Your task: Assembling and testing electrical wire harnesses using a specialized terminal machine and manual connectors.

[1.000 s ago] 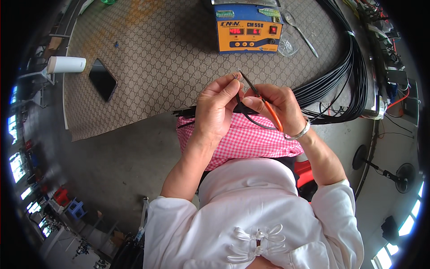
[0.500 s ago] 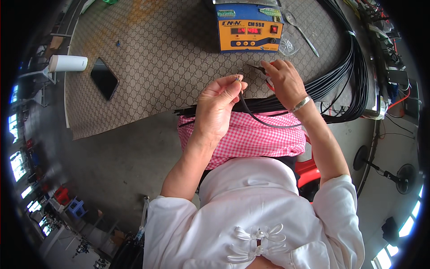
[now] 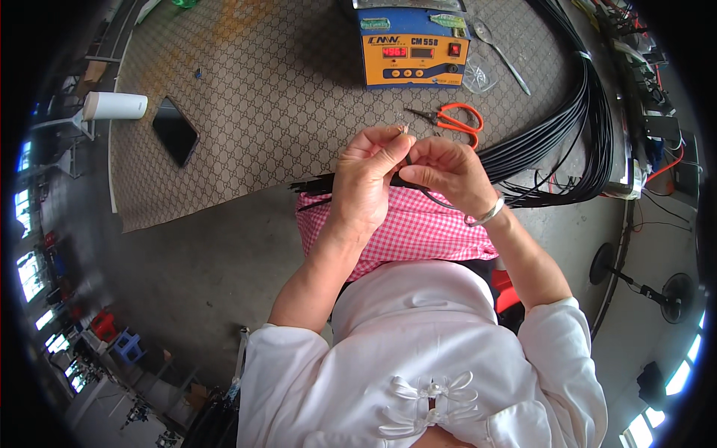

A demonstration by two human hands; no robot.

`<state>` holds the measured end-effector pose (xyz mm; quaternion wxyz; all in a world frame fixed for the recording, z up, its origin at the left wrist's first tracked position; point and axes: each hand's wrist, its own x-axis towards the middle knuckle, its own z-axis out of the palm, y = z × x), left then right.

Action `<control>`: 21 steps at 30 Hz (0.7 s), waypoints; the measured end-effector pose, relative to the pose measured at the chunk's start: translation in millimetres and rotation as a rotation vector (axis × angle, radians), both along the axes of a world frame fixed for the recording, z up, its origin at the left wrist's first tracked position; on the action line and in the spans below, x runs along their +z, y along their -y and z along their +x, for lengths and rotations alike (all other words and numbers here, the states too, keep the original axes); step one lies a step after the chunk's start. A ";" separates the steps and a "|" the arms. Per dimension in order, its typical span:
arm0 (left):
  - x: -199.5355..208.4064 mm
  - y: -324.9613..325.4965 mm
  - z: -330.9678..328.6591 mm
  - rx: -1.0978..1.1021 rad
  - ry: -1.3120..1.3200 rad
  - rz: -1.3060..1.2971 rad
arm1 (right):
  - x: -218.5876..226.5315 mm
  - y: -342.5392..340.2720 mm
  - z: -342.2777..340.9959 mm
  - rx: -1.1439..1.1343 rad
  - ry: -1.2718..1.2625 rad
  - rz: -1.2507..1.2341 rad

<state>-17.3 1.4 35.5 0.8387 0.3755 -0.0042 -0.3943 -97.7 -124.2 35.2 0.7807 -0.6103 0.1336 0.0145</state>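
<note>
My left hand (image 3: 361, 179) pinches the end of a black cable (image 3: 439, 200) between thumb and fingers, with thin wire ends just showing above the fingertips. Right beside it, my right hand (image 3: 455, 175) has its thumb and fingers closed on the same cable, a little below the end. How the fingers meet on the cable is partly hidden. Scissors with orange handles (image 3: 442, 118) lie on the table just beyond both hands, their dark blades pointing left. A thick bundle of black cables (image 3: 534, 142) curves along the right side and runs behind my hands to the table's near edge.
A blue and yellow box with a lit red display (image 3: 415, 60) stands at the back. Near it are a metal spoon (image 3: 508, 61) and clear plastic (image 3: 479, 75). A phone (image 3: 175, 131) and white cup (image 3: 116, 106) lie left. Pink checked cloth (image 3: 403, 231) covers my lap.
My right hand has let go of the scissors, which now lie on the table. It has moved left and nearer to me, onto the cable beside my left hand. The box's display reads differently.
</note>
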 end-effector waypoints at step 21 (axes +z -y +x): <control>20.9 3.7 -24.8 -0.168 -0.021 -0.008 | 22.5 4.0 -45.1 -0.182 -0.013 0.029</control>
